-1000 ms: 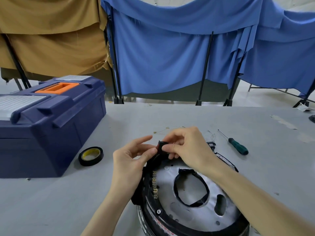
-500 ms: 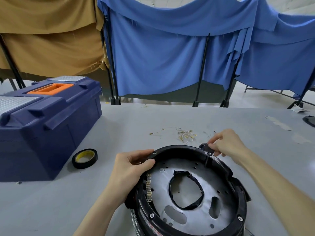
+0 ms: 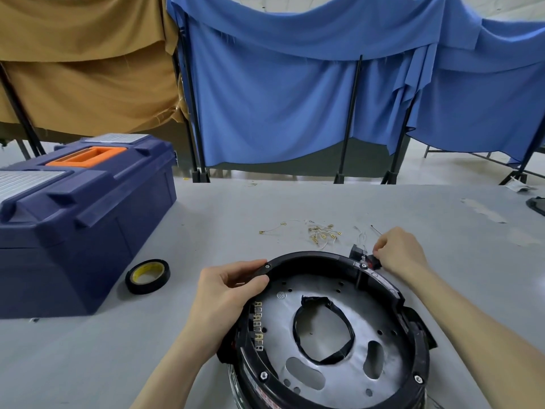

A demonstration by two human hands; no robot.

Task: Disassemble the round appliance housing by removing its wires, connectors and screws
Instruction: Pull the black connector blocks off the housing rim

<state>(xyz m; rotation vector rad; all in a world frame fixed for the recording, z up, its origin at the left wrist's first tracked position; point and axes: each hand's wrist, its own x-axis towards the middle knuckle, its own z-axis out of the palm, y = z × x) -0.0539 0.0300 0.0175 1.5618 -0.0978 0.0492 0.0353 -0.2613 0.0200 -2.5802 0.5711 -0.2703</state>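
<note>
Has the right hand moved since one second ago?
Yes. The right hand went rightward, away from the tape roll, to a connector at the housing rim.

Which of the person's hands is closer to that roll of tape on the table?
Left. The left hand grips the housing rim just right of the tape roll; the right hand pinches a connector across the housing.
</note>
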